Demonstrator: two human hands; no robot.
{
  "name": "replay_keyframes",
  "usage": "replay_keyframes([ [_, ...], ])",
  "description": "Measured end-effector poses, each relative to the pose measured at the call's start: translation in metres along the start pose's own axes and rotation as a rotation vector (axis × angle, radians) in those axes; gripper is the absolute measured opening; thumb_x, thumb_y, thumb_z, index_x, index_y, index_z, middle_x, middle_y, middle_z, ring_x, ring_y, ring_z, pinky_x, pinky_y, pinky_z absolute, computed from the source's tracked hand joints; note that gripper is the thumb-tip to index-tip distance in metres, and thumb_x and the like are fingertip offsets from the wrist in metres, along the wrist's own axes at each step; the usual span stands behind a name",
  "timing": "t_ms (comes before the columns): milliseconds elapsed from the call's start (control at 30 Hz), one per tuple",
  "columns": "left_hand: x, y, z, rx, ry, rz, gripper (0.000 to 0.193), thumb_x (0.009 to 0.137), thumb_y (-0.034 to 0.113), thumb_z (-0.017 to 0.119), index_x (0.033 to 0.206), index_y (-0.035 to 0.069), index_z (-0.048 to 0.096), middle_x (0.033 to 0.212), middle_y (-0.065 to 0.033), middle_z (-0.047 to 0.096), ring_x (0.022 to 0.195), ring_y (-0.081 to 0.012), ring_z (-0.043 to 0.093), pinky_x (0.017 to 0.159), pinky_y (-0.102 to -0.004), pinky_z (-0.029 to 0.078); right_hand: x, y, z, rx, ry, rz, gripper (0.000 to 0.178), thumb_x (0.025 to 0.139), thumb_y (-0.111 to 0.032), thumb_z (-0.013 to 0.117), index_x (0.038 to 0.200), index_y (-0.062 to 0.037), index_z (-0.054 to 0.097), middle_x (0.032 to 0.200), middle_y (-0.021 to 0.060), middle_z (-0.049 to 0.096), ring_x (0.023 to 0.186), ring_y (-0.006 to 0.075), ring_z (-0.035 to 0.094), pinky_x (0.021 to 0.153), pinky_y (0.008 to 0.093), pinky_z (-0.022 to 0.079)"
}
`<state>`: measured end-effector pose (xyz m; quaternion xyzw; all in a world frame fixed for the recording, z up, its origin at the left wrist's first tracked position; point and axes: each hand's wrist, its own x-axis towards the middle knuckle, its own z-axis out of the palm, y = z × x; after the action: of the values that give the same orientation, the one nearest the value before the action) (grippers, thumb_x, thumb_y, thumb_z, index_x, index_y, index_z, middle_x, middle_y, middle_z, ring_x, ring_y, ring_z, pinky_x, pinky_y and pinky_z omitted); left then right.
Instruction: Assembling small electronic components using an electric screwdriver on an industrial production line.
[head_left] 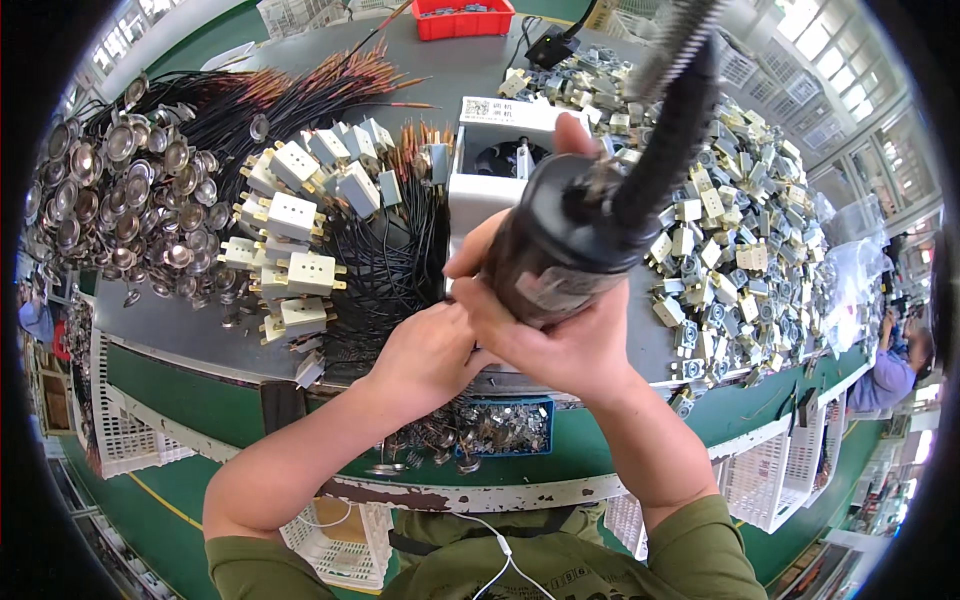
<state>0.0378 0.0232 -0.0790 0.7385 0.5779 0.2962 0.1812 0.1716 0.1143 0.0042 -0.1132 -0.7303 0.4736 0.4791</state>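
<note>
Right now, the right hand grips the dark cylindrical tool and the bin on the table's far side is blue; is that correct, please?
Not quite: the bin on the far side of the table is red, as the head view shows. The right hand does grip the tool.

I work remotely from the head view, fed by the left unit of two side-by-side fisheye cameras on the wearer's head. The lens faces forward and down across the workbench (170, 325). Orientation is upright and unmirrored; left in frame equals the wearer's left. Both forearms (655, 440) and the olive shirt (690, 565) enter from the lower edge. Range is close: the black cylindrical tool (565, 235) stands nearest the lens and covers part of the right hand (575, 345). The red bin (465, 27) marks the bench's far side. Coverage is wide, reaching windows (830, 50) at upper left and right; straight edges curve toward the dark rim.
</note>
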Motion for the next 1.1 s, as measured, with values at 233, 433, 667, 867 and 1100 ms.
replay_keyframes([
  [233,0.009,-0.001,-0.008,-0.040,-0.099,0.016,0.020,0.088,0.021,0.068,0.098,0.005,0.066,0.094,-0.0145,0.070,0.087,-0.0358,0.068,0.072,-0.0466,0.056,-0.003,-0.004,0.003,0.002,0.022,0.001,0.106,0.078,0.012,0.069,0.157,-0.0011,0.000,0.086,0.0107,0.067,0.072,0.0131,0.064,0.067,0.0263,0.053],
  [433,0.007,-0.004,-0.006,-0.024,-0.080,0.043,0.014,0.086,0.016,0.064,0.097,0.007,0.065,0.085,-0.0157,0.069,0.079,-0.0370,0.069,0.064,-0.0472,0.056,-0.003,-0.009,0.003,0.029,0.087,0.117,0.101,0.081,0.010,0.067,0.157,-0.0018,0.003,0.090,0.0115,0.068,0.069,0.0128,0.064,0.065,0.0259,0.053],
  [667,0.006,-0.007,-0.004,-0.157,-0.030,0.018,0.015,0.083,0.013,0.064,0.096,0.005,0.065,0.083,-0.0182,0.069,0.079,-0.0371,0.069,0.065,-0.0490,0.056,0.000,-0.028,0.000,0.067,0.168,0.239,0.094,0.085,0.007,0.065,0.158,-0.0026,0.005,0.094,0.0125,0.069,0.066,0.0125,0.063,0.063,0.0254,0.053],
  [867,0.000,0.010,-0.015,0.168,-0.141,0.142,0.035,0.084,0.025,0.074,0.113,0.007,0.068,0.097,-0.0056,0.061,0.089,-0.0253,0.064,0.075,-0.0390,0.054,0.009,-0.050,-0.028,0.023,0.256,0.045,0.089,0.089,0.004,0.063,0.159,-0.0071,0.010,0.099,0.0142,0.068,0.059,0.0125,0.061,0.058,0.0254,0.052],
  [1100,0.000,0.023,-0.022,0.159,-0.186,0.235,0.032,0.080,0.018,0.077,0.111,0.015,0.070,0.099,0.0021,0.068,0.083,-0.0186,0.065,0.073,-0.0348,0.046,0.006,-0.021,-0.098,-0.424,0.199,0.057,0.080,0.096,-0.012,0.066,0.160,-0.0075,0.018,0.133,0.0158,0.059,0.118,0.0220,0.061,0.099,0.0364,0.049],
])
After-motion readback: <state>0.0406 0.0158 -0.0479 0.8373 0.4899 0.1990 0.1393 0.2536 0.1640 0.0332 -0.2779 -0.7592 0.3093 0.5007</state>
